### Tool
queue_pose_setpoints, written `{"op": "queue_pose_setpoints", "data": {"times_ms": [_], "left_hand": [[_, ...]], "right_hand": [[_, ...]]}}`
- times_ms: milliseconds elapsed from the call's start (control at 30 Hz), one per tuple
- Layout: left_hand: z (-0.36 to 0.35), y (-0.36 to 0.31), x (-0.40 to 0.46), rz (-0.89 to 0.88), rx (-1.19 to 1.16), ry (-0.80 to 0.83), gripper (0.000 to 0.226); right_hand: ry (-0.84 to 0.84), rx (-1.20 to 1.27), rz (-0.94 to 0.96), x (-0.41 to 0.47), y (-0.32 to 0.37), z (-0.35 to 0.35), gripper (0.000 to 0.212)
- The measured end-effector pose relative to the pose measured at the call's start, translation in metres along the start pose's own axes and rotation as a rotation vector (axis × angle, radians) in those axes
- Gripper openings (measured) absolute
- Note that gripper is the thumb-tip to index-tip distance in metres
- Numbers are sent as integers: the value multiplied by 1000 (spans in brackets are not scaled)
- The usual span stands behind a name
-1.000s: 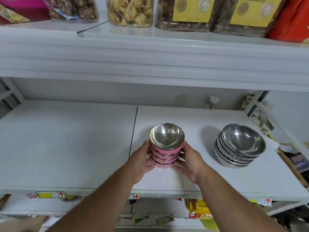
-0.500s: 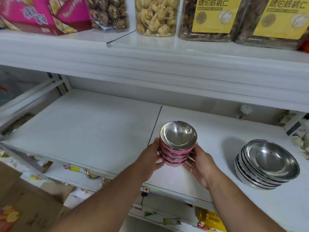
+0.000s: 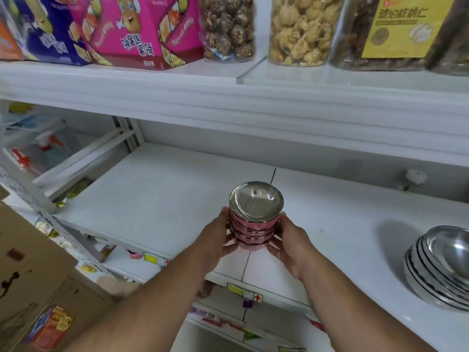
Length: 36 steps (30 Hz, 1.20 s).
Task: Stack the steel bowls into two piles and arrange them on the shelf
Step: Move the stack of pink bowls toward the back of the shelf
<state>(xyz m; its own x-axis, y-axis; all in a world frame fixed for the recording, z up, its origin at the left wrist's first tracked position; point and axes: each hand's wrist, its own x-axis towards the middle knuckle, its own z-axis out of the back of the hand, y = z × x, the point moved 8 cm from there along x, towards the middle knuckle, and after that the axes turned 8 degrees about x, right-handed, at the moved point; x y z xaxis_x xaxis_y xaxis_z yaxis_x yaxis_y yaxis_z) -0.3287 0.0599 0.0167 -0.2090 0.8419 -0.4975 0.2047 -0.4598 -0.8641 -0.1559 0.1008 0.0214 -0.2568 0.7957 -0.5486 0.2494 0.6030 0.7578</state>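
Observation:
A pile of several small bowls (image 3: 255, 219), pink outside and shiny steel inside, stands over the seam of the white shelf (image 3: 162, 189) near its front edge. My left hand (image 3: 215, 240) cups its left side and my right hand (image 3: 289, 242) cups its right side. Whether the pile rests on the shelf or is held just above it, I cannot tell. A second pile of larger plain steel bowls (image 3: 441, 265) sits on the same shelf at the far right, partly cut off by the frame's edge.
The upper shelf (image 3: 228, 97) overhangs, loaded with snack boxes (image 3: 132, 29) and clear jars (image 3: 302, 29). A white knob (image 3: 412, 177) sticks out of the back wall. A metal upright (image 3: 127, 133) bounds the shelf at left; cardboard boxes (image 3: 28, 265) stand lower left.
The view has swung left, so the steel pile now sits at the right edge. Both hands have carried the pink pile leftward, from right of the shelf seam to over it.

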Motion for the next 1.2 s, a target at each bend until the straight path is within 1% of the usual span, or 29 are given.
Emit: {"op": "queue_pose_setpoints", "data": {"times_ms": [167, 300, 367, 533, 633, 767, 833, 900, 933, 967, 1033, 1067, 1133, 1200], "left_hand": [[45, -14, 28, -2, 27, 42, 40], [73, -21, 58, -2, 34, 89, 53], [80, -21, 70, 12, 43, 101, 55], [75, -23, 88, 20, 62, 201, 60], [70, -28, 90, 22, 69, 209, 60], [72, -27, 101, 20, 91, 230, 59], [72, -28, 103, -1, 116, 248, 56], [73, -29, 103, -31, 169, 253, 47], [76, -29, 103, -55, 206, 226, 42], [82, -29, 104, -91, 258, 165, 37], [94, -31, 101, -203, 397, 27, 35], [96, -32, 95, -270, 462, 1, 36], [90, -29, 86, -346, 515, 49, 35], [84, -21, 82, -351, 482, 135, 41]], "right_hand": [[-27, 35, 27, 26, -9, -46, 41], [-70, 36, 61, 50, -15, -70, 47], [-95, 43, 70, 57, -18, -76, 47], [-160, 65, 105, 62, -16, -78, 45], [-190, 78, 107, 66, -15, -76, 45], [-191, 80, 124, 72, -16, -76, 40], [-197, 63, 132, 74, -18, -76, 40], [-225, 24, 134, 72, -19, -74, 44], [-246, -16, 149, 73, -21, -71, 47], [-273, -76, 177, 72, -22, -68, 48], [-324, -244, 279, 65, -21, -67, 41], [-323, -314, 330, 61, -21, -69, 39], [-280, -372, 379, 58, -27, -75, 37], [-248, -326, 383, 61, -34, -78, 36]]}}
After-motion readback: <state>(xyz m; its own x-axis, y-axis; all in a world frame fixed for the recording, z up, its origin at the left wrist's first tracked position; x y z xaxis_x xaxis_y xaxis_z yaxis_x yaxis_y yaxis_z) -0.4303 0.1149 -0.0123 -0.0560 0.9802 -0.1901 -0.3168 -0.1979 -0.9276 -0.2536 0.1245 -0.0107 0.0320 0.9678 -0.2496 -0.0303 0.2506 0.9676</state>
